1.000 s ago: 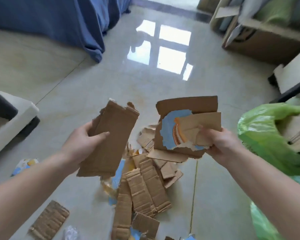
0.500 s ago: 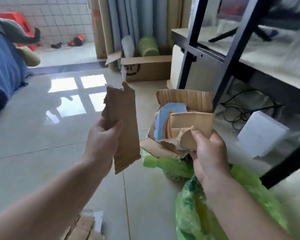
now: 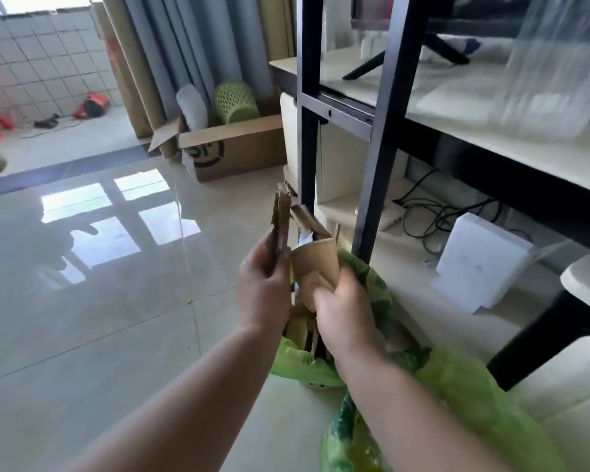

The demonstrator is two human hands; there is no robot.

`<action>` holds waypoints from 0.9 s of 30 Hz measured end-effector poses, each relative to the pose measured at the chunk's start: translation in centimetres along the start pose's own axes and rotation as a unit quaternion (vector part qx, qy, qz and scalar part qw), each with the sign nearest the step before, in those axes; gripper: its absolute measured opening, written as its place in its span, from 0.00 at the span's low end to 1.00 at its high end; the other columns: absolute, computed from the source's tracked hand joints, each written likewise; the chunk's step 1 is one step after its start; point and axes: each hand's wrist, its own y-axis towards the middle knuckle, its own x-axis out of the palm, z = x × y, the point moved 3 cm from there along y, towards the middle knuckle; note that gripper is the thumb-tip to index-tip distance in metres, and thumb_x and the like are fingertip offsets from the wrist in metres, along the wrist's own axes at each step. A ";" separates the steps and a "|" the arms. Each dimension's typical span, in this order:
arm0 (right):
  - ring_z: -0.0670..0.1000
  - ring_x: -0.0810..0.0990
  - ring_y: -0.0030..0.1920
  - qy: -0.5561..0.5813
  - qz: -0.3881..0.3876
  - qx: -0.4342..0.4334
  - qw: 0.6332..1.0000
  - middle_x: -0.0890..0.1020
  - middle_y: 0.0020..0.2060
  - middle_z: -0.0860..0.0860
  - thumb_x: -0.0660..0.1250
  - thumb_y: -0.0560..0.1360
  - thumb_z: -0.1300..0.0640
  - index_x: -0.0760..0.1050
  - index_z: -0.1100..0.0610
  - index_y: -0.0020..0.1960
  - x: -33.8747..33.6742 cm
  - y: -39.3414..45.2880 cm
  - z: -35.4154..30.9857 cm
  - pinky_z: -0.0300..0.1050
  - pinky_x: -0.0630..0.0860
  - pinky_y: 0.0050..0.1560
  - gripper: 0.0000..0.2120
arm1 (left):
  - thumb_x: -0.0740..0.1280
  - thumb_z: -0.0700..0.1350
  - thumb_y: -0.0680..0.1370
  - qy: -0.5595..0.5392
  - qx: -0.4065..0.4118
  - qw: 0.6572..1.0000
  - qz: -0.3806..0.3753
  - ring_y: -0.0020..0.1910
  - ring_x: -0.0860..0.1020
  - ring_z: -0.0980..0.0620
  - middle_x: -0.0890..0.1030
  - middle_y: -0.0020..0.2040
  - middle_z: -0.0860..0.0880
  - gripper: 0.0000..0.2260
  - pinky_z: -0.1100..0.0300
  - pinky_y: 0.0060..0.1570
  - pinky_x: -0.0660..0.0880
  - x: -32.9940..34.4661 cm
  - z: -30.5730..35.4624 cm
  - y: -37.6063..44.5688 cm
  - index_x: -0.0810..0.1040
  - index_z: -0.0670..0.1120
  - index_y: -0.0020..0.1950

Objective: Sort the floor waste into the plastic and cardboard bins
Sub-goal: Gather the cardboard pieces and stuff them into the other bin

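Gripping an upright cardboard strip (image 3: pixel 281 223) edge-on in the left hand (image 3: pixel 264 291), fingers closed around its lower part. Clutching a bundle of torn cardboard pieces (image 3: pixel 315 264) in the right hand (image 3: pixel 343 308), just beside the strip, above the open mouth of the green-bagged bin (image 3: pixel 382 294). Standing at the bin's far side, a black shelf leg (image 3: pixel 375 165); lying further right, a white box (image 3: pixel 481 264).

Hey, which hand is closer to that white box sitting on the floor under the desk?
Right. The right hand, gripping cardboard pieces over the green-lined bin, sits on the side toward the white box. The left hand, holding a flat cardboard strip, is farther off.
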 end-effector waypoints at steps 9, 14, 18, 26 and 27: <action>0.52 0.76 0.59 -0.147 -0.078 0.015 0.986 0.76 0.62 0.52 0.59 0.78 0.52 0.63 0.54 0.69 0.3 0.9 1.7 0.40 0.69 0.51 0.20 | 0.66 0.45 0.76 -0.024 -0.153 0.978 -0.142 0.56 0.77 0.64 0.75 0.63 0.56 0.23 0.60 0.58 0.74 0.2 -6.1 -1.1 0.66 0.55 0.71; 0.57 0.78 0.57 -0.273 -0.080 -0.045 0.958 0.76 0.62 0.55 0.57 0.79 0.57 0.47 0.50 0.76 0.6 1.2 2.3 0.49 0.76 0.52 0.30 | 0.66 0.46 0.77 -0.039 -0.179 0.972 -0.144 0.50 0.80 0.64 0.81 0.51 0.64 0.19 0.61 0.53 0.76 -0.5 -6.9 -1.1 0.71 0.58 0.66; 0.58 0.78 0.57 -0.380 -0.078 -0.053 0.920 0.77 0.61 0.57 0.58 0.78 0.57 0.47 0.52 0.76 1.0 1.8 3.2 0.50 0.76 0.50 0.31 | 0.68 0.45 0.75 0.015 -0.199 0.972 -0.126 0.56 0.79 0.55 0.79 0.61 0.53 0.19 0.53 0.59 0.75 -0.7 -7.6 -0.6 0.73 0.53 0.66; 0.57 0.78 0.54 -0.403 -0.076 -0.022 0.912 0.78 0.58 0.57 0.63 0.77 0.55 0.60 0.57 0.68 0.9 2.5 3.8 0.48 0.76 0.44 0.22 | 0.71 0.55 0.71 0.270 -0.178 0.936 -0.142 0.44 0.81 0.52 0.82 0.51 0.49 0.25 0.59 0.46 0.78 -1.0 -7.0 0.3 0.74 0.48 0.65; 0.56 0.76 0.59 -0.368 -0.074 -0.022 0.927 0.75 0.62 0.56 0.65 0.75 0.53 0.57 0.57 0.71 0.6 2.4 3.7 0.49 0.76 0.51 0.28 | 0.71 0.55 0.71 0.243 -0.181 0.943 -0.136 0.44 0.81 0.52 0.82 0.51 0.49 0.24 0.58 0.45 0.79 -1.4 -6.8 0.2 0.75 0.47 0.64</action>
